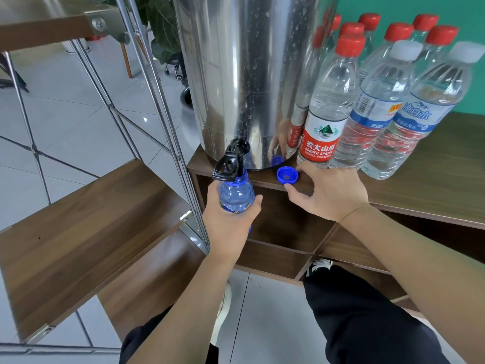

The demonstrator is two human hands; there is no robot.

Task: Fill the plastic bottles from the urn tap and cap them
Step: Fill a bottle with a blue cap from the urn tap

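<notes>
We've got the blue bottle [235,193] tucked right under the urn's black tap [231,162], our left hand [228,217] wrapped around its body, while at three o'clock the blue cap [287,175] lies on the worktop [433,185], our right hand's [331,193] relaxed fingers [301,171] touching it.

I am holding a blue-tinted bottle [235,195]; its blue cap [287,175] is lying by the silver urn [244,74], near red-capped and white-capped bottles.
</notes>
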